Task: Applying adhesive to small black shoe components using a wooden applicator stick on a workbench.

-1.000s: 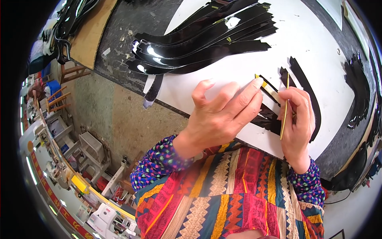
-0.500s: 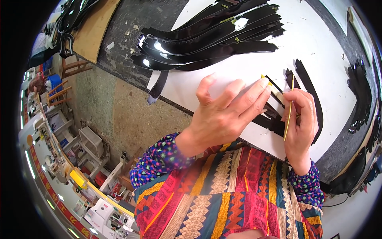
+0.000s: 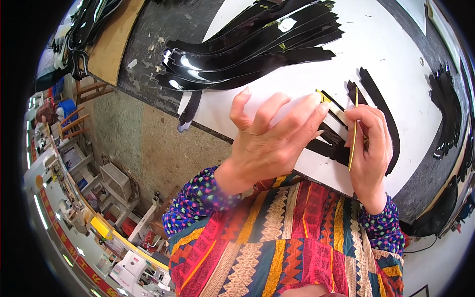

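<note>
Glossy black strips (image 3: 247, 54) lie fanned. The left hand (image 3: 274, 136), outer fingers spread, touches a narrow strip's (image 3: 324, 97) yellow end on the white sheet (image 3: 401, 62); I cannot tell if it pinches. A yellow stick (image 3: 353, 148) is pinched in the right hand (image 3: 368, 148), beside a curved strip (image 3: 377, 91).

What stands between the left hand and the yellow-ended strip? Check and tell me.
Nothing visible. The left hand has its fingers right at the top of the yellow-ended strip, apparently touching it. The right hand, gripping a thin yellow stick, is near the strip's other end, not between them.
</note>
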Motion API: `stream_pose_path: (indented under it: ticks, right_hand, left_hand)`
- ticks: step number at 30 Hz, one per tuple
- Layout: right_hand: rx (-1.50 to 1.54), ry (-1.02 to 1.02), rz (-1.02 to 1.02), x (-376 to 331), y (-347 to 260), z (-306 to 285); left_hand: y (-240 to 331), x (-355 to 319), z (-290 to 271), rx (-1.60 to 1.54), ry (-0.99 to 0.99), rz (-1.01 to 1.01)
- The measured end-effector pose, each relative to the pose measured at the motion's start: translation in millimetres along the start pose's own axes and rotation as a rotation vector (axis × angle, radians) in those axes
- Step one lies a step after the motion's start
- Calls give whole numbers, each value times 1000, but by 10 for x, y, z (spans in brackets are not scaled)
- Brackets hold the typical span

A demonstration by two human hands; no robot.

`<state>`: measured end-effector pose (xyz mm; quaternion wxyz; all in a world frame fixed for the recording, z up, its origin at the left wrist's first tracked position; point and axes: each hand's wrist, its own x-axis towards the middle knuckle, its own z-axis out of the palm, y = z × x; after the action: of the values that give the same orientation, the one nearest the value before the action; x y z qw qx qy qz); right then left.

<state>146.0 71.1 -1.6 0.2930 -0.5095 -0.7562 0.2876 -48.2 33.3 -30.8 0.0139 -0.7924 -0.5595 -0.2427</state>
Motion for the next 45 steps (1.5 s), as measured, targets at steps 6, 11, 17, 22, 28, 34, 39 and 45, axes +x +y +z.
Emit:
stream_pose_path:
  ticks: [6, 11, 17, 22, 28, 34, 39, 45]
  right_hand:
    - [30, -1, -24, 11, 3, 2]
    - [21, -3, -37, 24, -1, -7]
    - [21, -6, -41, 25, -4, -8]
    - [33, -6, -31, 20, -16, 1]
    - [8, 6, -12, 7, -39, 7]
    - [24, 11, -28, 0, -12, 22]
    - [22, 10, -50, 7, -5, 20]
    - [37, 1, -34, -6, 5, 12]
  left_hand:
    - [4, -10, -11, 13, -8, 14]
    - [14, 13, -60, -7, -71, -22]
    - [15, 10, -52, -7, -59, -21]
    - [5, 13, -53, -27, -45, -27]
    - [9, -9, -33, -36, -13, -40]
    - [2, -14, -24, -33, -1, -39]
    - [1, -15, -8, -18, 23, -36]
    - [-13, -25, 3, 0, 40, -18]
